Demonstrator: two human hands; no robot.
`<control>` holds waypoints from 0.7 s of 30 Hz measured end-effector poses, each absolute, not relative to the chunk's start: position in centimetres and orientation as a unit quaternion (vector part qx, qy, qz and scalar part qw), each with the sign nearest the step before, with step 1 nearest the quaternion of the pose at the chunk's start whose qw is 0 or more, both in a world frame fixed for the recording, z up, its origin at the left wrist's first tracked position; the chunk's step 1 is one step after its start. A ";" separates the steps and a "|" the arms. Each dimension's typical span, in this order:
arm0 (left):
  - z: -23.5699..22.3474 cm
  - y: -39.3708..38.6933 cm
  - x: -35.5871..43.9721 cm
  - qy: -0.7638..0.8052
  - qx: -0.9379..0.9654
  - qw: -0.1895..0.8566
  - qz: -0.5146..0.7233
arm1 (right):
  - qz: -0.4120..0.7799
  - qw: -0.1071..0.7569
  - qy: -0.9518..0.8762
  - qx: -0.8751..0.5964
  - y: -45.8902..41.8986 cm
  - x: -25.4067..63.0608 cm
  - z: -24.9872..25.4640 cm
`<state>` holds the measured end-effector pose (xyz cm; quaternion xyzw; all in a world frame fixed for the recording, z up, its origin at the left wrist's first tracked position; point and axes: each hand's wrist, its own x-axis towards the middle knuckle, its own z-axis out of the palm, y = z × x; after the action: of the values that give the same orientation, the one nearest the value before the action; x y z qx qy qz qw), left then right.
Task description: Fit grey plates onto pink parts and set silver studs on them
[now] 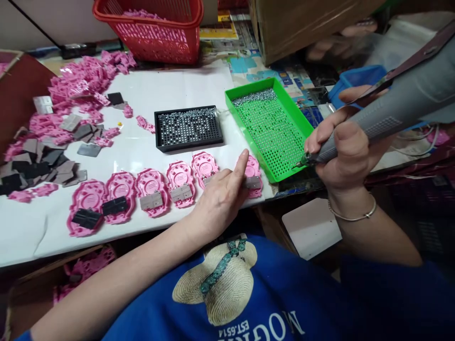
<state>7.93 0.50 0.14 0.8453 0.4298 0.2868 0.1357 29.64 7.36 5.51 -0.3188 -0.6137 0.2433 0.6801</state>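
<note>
My right hand (350, 151) is wrapped round a grey electric screwdriver (391, 109). The driver's dark tip points left, over the near right part of a green perforated tray (245, 128) of small screws. My left hand (222, 199) lies at the table's front edge, index finger stretched out beside the rightmost pink plastic shell (253, 168); its thumb and other fingertips are partly hidden. Further pink shells stand in a row to the left, including one (152, 182) with a grey plate (151, 201) and one (120, 187) with a black plate (114, 206).
A black perforated tray (188, 146) of screws sits behind the row. Pink parts (81, 80) and loose dark plates (46, 166) are heaped at left. A red basket (152, 40), a cardboard box (305, 28) and a blue bin (359, 78) stand further back. Another person's blurred hand shows at upper right.
</note>
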 end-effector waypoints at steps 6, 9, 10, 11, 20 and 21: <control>0.3 0.5 7.8 0.423 0.848 0.149 0.284 | 0.254 0.694 -0.587 -0.331 7.5 29.6 4.9; 0.4 0.5 7.8 0.427 0.846 0.149 0.283 | 0.262 0.690 -0.585 -0.337 7.4 29.5 4.7; 0.4 0.5 7.9 0.428 0.846 0.147 0.282 | 0.263 0.691 -0.586 -0.333 7.4 29.6 4.7; 0.4 0.5 7.9 0.428 0.846 0.146 0.282 | 0.263 0.694 -0.586 -0.326 7.5 29.6 4.6; 0.1 0.7 8.2 0.449 0.828 0.165 0.294 | 0.284 0.699 -0.575 -0.316 6.8 28.3 7.9; 0.1 0.7 8.2 0.449 0.825 0.175 0.297 | 0.309 0.696 -0.571 -0.308 6.5 27.8 8.4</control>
<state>8.19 0.67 0.13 0.8247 0.4486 0.2967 0.1751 27.77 6.53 8.44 -0.3078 -0.5711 0.3088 0.6955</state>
